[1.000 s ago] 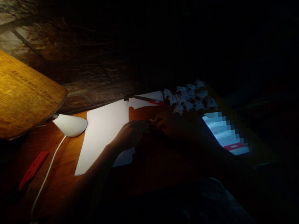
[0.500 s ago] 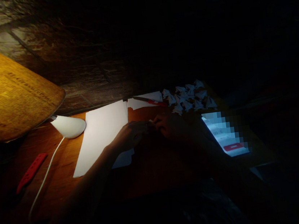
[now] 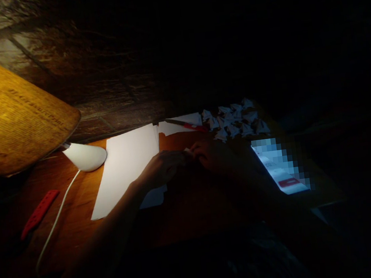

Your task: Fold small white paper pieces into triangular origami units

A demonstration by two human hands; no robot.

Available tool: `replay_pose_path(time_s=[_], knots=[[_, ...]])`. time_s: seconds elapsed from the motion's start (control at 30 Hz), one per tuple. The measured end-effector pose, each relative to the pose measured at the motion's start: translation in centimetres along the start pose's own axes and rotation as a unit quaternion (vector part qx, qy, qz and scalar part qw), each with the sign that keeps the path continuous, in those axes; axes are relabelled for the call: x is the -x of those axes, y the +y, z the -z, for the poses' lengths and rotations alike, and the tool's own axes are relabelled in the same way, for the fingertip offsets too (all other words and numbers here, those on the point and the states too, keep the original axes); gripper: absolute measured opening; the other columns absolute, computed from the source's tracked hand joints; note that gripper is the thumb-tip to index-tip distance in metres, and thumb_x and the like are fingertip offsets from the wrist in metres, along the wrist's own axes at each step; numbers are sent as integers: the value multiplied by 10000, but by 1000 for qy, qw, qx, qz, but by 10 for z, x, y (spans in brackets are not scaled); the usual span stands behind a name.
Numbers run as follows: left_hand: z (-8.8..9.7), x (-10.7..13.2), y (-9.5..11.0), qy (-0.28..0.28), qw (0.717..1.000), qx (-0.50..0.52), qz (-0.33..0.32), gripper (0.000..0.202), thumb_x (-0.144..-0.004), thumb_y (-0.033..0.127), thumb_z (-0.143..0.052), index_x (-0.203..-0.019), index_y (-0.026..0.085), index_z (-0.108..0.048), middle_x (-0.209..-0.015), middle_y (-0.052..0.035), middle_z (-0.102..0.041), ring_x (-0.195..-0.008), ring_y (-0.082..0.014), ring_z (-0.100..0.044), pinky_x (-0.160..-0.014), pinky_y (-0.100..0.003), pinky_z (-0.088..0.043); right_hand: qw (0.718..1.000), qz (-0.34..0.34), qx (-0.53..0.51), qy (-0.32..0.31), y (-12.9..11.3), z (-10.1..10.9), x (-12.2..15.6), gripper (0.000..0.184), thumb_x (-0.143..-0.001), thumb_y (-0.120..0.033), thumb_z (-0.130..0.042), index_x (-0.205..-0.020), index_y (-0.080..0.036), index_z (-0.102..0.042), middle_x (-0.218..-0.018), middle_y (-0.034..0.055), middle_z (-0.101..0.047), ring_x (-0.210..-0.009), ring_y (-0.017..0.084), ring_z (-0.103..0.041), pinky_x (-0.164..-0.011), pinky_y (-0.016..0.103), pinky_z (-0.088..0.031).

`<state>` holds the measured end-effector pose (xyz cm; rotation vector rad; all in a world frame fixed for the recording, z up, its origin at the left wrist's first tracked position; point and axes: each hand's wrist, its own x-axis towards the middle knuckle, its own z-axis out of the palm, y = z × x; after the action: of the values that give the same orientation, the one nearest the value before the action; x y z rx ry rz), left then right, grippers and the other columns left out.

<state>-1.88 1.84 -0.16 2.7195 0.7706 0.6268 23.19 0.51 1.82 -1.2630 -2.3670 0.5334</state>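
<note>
In the dim middle of the wooden table, my left hand (image 3: 166,163) and my right hand (image 3: 209,153) meet with fingers closed round a small piece of folded paper (image 3: 188,150). Only a pale bit of it shows; shadow and fingers hide the rest. White paper sheets (image 3: 125,160) lie under and beyond my left forearm. Past my hands, a red-handled knife (image 3: 187,125) rests across more white paper (image 3: 178,121). Several small folded paper shapes (image 3: 233,119) stand grouped behind my right hand.
A lamp with a yellow printed shade (image 3: 16,110) and white base (image 3: 86,156) stands at the left, its white cable (image 3: 58,215) running forward. Near it lies a red power strip (image 3: 40,212). A lit phone (image 3: 282,170) is on the right. A brick wall (image 3: 62,73) rises behind.
Both hands stay at nearly the same spot. The fingers of my right hand have shifted slightly around the paper, and a little more of its pale surface shows.
</note>
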Motion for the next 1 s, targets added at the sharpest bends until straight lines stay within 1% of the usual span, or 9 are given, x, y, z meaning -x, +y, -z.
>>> replay_pose_path(time_s=[0.1, 0.17, 0.23, 0.3, 0.53, 0.63, 0.73, 0.83, 1.0], knots=[[0, 1, 1, -3, 1000, -10, 5, 425, -897, 67, -508, -1195, 231, -763, -1264, -72, -785, -1176, -244, -746, -994, -458, -628, 996, -65, 2, 62, -1, 0, 0, 267, -945, -100, -524, -1041, -195, -755, -1120, 65, -769, -1028, 206, -679, -883, 315, -474], [0, 0, 2, -4, 1000, -12, 5, 433, -921, 79, -512, -1245, 237, -751, -1277, -71, -780, -1185, -241, -744, -999, -450, -624, 990, -110, 11, 85, 0, 2, 1, 244, -954, -131, -539, -1045, -205, -752, -1115, 68, -771, -1012, 213, -685, -872, 319, -478], [-1, 0, 4, -7, 1000, -11, 7, 442, -932, 86, -513, -1274, 243, -744, -1296, -71, -774, -1203, -239, -737, -1004, -443, -619, 986, -145, 19, 78, 1, 3, 1, 212, -954, -170, -569, -1039, -220, -757, -1123, 61, -780, -990, 223, -693, -862, 329, -483], [-1, -1, 6, -12, 1000, -11, 11, 447, -931, 94, -515, -1284, 248, -742, -1300, -72, -772, -1221, -244, -729, -1007, -446, -614, 984, -164, 23, 62, 1, 3, 2, 193, -955, -207, -587, -1033, -230, -762, -1106, 55, -791, -964, 231, -701, -839, 334, -487], [1, -1, 8, -34, 999, -10, 13, 449, -950, 121, -511, -1327, 247, -718, -1346, -89, -748, -1226, -262, -718, -999, -472, -592, 985, -167, -10, 32, -2, -2, 1, 186, -927, -211, -649, -1065, -225, -773, -994, 44, -806, -863, 195, -709, -735, 292, -462], [-1, -2, 11, -43, 999, -19, 12, 413, -977, 149, -519, -1325, 252, -717, -1349, -92, -740, -1234, -268, -703, -1014, -480, -570, 982, -181, -35, 30, -4, -1, 2, 170, -937, -267, -686, -1074, -214, -772, -967, 46, -802, -829, 182, -705, -703, 281, -453], [-5, -3, 16, -65, 997, -32, 9, 374, -1002, 207, -553, -1344, 252, -698, -1396, -106, -701, -1277, -297, -659, -1035, -504, -542, 982, -186, -24, 35, -5, 1, 2, 157, -938, -299, -706, -1046, -205, -771, -966, 53, -798, -836, 187, -696, -703, 287, -446], [-11, -2, 18, -79, 996, -41, 4, 362, -1003, 250, -590, -1353, 255, -684, -1432, -116, -662, -1287, -319, -629, -1022, -511, -525, 982, -185, -3, 33, -4, 2, 2, 110, -929, -252, -698, -993, -196, -768, -972, 57, -785, -837, 186, -679, -710, 291, -437], [-14, -1, 16, -81, 996, -40, 16, 357, -1005, 256, -588, -1349, 286, -680, -1419, -86, -660, -1243, -302, -638, -1006, -489, -513, 987, -152, 1, 44, -3, 3, 3, 89, -941, -242, -684, -979, -196, -750, -1012, 68, -759, -872, 180, -660, -734, 279, -433]])
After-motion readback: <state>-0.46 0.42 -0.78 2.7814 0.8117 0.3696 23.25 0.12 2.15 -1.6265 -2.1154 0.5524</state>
